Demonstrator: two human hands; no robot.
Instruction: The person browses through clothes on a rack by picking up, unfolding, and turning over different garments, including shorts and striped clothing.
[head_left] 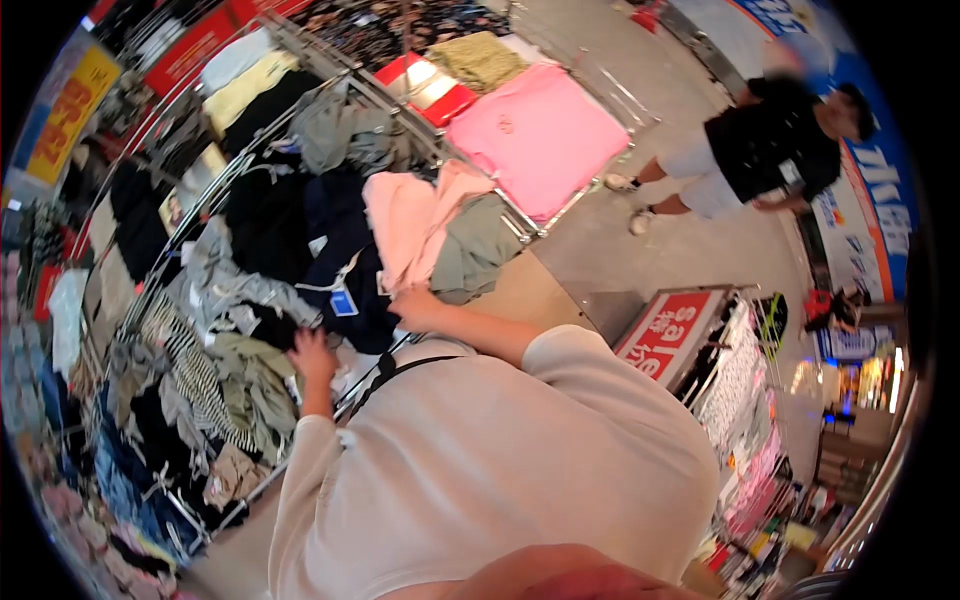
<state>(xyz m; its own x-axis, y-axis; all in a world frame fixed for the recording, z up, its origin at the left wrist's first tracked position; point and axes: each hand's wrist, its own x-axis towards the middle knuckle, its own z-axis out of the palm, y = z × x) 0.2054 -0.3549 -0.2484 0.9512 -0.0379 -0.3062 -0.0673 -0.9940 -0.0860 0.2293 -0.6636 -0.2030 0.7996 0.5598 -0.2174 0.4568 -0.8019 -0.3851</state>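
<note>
My left hand rests palm down on the heaped clothes, its fingers spread over a black piece of cloth. My right hand is closed at the edge of a navy garment with a white drawstring and a blue paper tag. Just above that hand lies a folded light pink garment, and beside it a grey-green one. Near my left hand are an olive garment, a black-and-white striped garment and a pale grey one.
A metal rail divides the clothes bin from others behind it. A bright pink shirt lies on a rack at the upper right. A person in a black top stands in the aisle. A red sale sign is on my right.
</note>
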